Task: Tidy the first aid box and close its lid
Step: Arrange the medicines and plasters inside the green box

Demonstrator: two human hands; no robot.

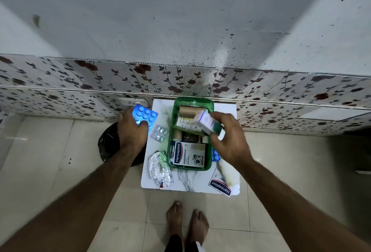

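Observation:
The green first aid box (170, 147) stands open on a small white marble-patterned table (190, 179). Inside it lie a Hansaplast carton (188, 156), brown bandage rolls (187, 111) and cotton buds. My left hand (132, 131) holds a blue blister strip of white tablets (145, 114) left of the box. My right hand (226, 141) holds a small white and green carton (207, 123) above the box's right side. No lid can be made out.
On the table lie a silver blister strip (160, 133), crumpled foil strips (159, 168), another Hansaplast pack (219, 186), a blue strip (215, 155) and a white tube (226, 173). A black bin bag (108, 143) sits left of the table. A floral-tiled wall is behind. My bare feet (186, 221) stand in front.

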